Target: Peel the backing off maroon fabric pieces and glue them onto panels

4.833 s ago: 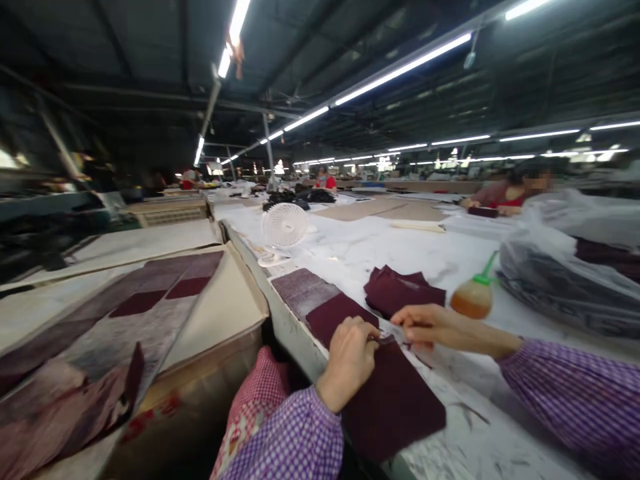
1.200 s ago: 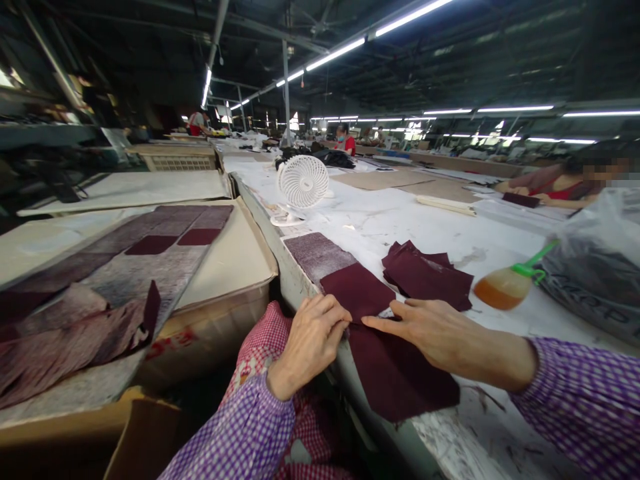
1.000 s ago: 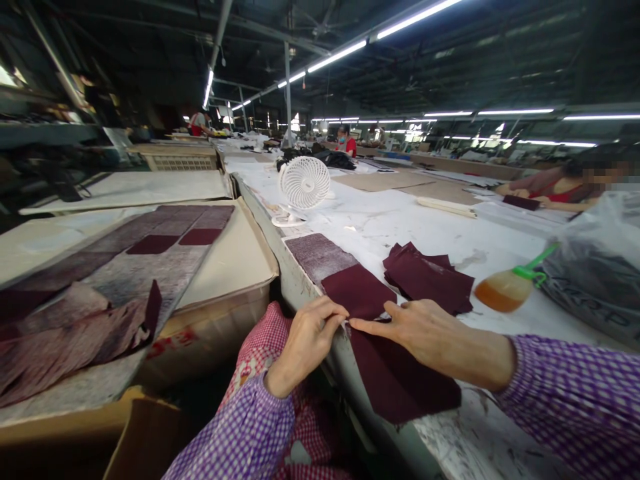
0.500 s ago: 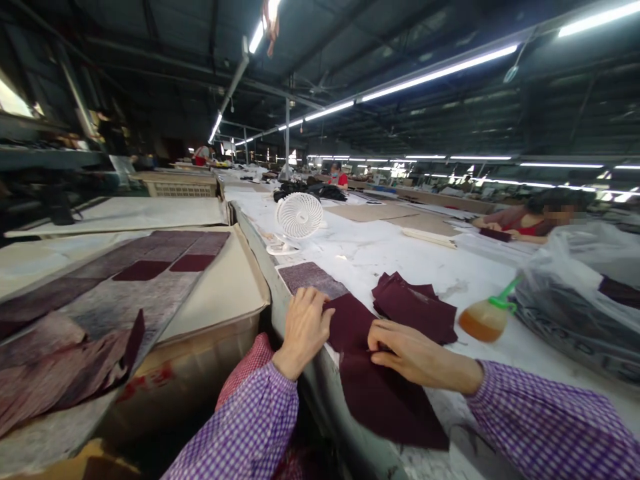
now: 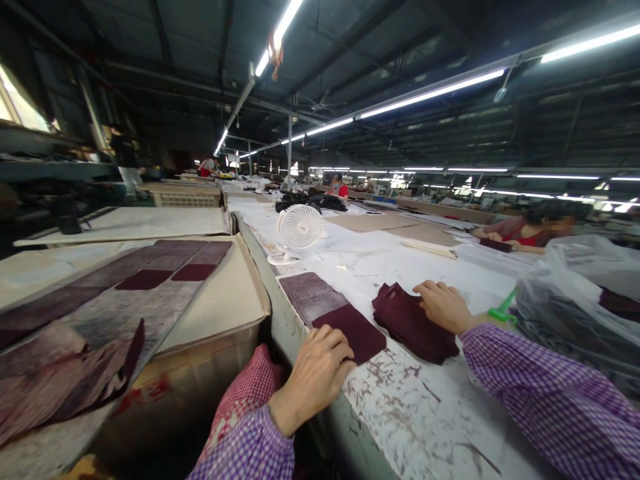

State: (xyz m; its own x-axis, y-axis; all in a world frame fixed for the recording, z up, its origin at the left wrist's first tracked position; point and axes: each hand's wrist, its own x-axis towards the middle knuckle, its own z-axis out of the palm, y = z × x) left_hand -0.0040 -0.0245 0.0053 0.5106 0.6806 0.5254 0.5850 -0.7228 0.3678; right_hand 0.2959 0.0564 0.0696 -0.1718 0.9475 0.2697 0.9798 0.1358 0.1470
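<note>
- Head view: the left hand (image 5: 320,367) lies palm down by the table's left edge, fingers loosely bent onto the near end of a plain maroon panel (image 5: 359,333), without a closed grip.
- That panel adjoins a speckled panel (image 5: 310,297) along the same edge of the white-topped table (image 5: 363,273).
- The right hand (image 5: 443,307) is half unfolded at the far right side of the maroon fabric pile (image 5: 415,327); whether it pinches cloth cannot be told.
- Farther along the left edge stands a white fan (image 5: 300,227).
</note>
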